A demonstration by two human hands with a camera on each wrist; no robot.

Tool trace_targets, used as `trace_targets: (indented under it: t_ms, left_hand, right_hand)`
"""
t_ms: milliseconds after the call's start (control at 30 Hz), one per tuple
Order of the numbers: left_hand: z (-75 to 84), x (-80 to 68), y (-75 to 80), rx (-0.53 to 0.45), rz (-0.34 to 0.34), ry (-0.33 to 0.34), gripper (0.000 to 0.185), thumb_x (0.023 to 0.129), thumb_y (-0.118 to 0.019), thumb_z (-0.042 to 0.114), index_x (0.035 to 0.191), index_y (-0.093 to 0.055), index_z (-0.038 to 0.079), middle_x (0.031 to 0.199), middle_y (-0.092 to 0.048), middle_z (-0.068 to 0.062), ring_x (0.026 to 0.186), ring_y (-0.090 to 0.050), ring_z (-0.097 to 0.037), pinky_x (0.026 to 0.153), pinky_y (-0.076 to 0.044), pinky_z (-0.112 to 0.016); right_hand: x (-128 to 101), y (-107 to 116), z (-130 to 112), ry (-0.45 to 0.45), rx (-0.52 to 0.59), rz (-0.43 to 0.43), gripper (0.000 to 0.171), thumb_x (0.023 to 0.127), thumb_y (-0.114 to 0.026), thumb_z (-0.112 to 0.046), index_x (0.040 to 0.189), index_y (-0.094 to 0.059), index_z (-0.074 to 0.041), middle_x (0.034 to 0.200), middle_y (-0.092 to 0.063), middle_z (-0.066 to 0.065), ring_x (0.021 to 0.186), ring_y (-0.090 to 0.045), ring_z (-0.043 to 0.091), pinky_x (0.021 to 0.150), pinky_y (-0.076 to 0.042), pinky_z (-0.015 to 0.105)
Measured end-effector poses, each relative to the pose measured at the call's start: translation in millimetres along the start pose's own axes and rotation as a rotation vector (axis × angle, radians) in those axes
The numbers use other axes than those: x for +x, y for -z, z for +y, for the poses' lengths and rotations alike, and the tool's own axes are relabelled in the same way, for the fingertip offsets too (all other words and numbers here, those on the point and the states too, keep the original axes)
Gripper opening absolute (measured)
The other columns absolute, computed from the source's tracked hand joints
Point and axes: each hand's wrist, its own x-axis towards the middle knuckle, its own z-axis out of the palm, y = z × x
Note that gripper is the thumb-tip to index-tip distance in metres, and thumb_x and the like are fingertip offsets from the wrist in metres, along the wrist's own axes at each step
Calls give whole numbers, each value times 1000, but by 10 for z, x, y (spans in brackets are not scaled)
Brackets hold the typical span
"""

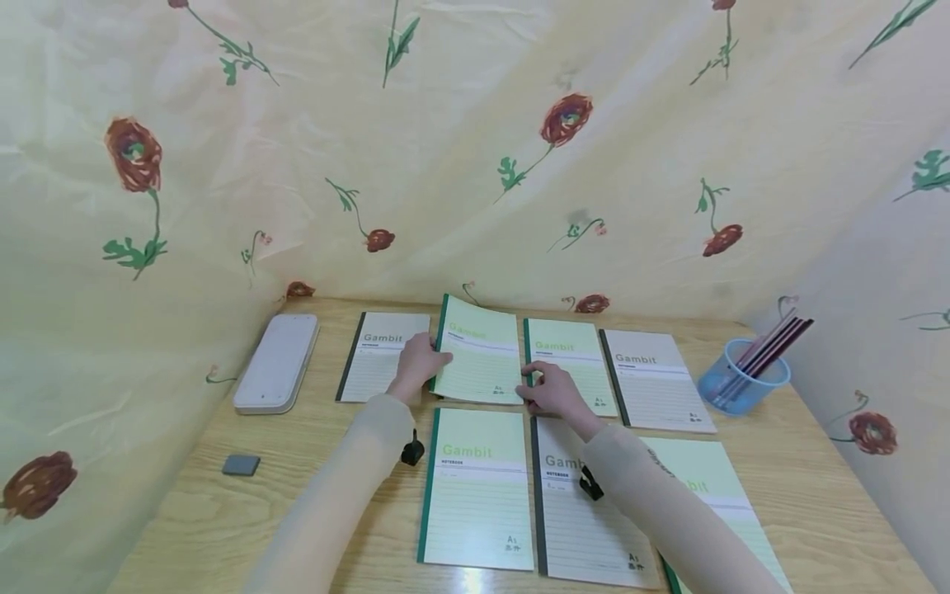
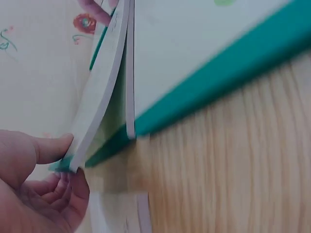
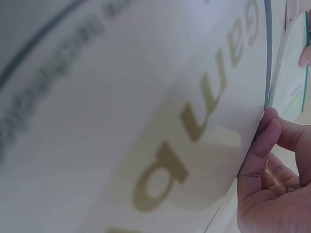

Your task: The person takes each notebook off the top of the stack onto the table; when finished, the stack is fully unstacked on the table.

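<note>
My left hand (image 1: pixel 417 363) pinches the spine-side corner of the green notebook (image 1: pixel 478 355): in the left wrist view my thumb sits on top of the cover corner and my fingers (image 2: pixel 68 187) curl beneath it, so that edge is lifted off the bench (image 1: pixel 223 511). My right hand (image 1: pixel 552 394) holds the same book at its lower right corner, fingers (image 3: pixel 257 150) curled against the edge. The book sits in the back row, at about twelve o'clock from me, tilted up on its left side.

My grip on the left is only on the corner. I think the cover could bend or peel open if I lift by it alone, and the pages would sag away from it.

At nine o'clock of it lies a grey notebook (image 1: pixel 382 355), and at three o'clock another green one (image 1: pixel 570 363), both just beside. A careless swing would likely nudge either out of line. At six o'clock the front-row green notebook (image 1: pixel 477 487) lies under my wrists, and a sleeve could drag it askew.
</note>
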Motion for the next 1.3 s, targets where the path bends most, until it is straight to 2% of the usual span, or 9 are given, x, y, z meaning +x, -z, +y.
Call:
trace_targets:
  t_ms: [167, 333, 467, 633, 833, 967, 1300]
  left_hand:
    - [-66, -10, 154, -35, 3, -19, 30, 93, -70, 16, 113, -62, -5, 106, -65, -17, 93, -60, -28, 81, -50, -40]
    - [-163, -60, 363, -122, -37, -17, 30, 95, -68, 16, 116, -61, -6, 104, -64, -16, 93, -60, -27, 81, -50, -38]
    - [-242, -90, 569, -161, -61, -14, 33, 95, -68, 16, 119, -61, -6, 110, -65, -19, 100, -62, -30, 88, -51, -41]
    - [-334, -169, 892, -206, -82, -19, 40, 96, -67, 16, 126, -56, -8, 119, -60, -21, 108, -57, -31, 94, -48, -41]
    - [-380, -394, 1232, -334, -98, 8, 47, 98, -65, 19, 134, -49, -8, 117, -59, -17, 102, -55, -24, 88, -46, -34]
    - [-462, -589, 1372, -375, -101, 16, 45, 99, -64, 17, 134, -51, -9, 108, -61, -13, 92, -57, -18, 80, -48, -27]
    - [-822, -1128, 1408, -326, -97, 43, 41, 98, -65, 15, 128, -53, -10, 97, -61, -8, 85, -54, -19, 72, -47, -29]
  right_hand:
    - [9, 1, 4, 0, -8, -3, 41, 93, -71, -14, 129, -58, -1, 76, -61, 8, 58, -63, 17, 54, -49, 27]
    - [33, -8, -5, 3, -11, -4, 40, 92, -72, -14, 128, -58, -2, 75, -61, 8, 56, -63, 16, 53, -48, 26]
    - [41, -17, -13, 2, -6, -4, 41, 93, -72, -14, 129, -58, -3, 76, -61, 8, 57, -63, 16, 53, -48, 26]
    - [39, -23, -24, -3, 1, -10, 42, 93, -72, -14, 130, -57, -3, 77, -61, 8, 57, -63, 17, 53, -50, 26]
    - [47, 1, 2, -4, -9, -17, 43, 93, -72, -14, 131, -56, -3, 80, -62, 9, 58, -64, 17, 53, -49, 26]
    - [45, 4, 7, -1, -7, -20, 43, 93, -72, -14, 131, -56, -3, 80, -62, 9, 58, -64, 17, 53, -49, 26]
    - [34, -12, -7, 18, -27, -7, 41, 93, -71, -14, 129, -58, -2, 74, -60, 8, 56, -63, 16, 53, -49, 27]
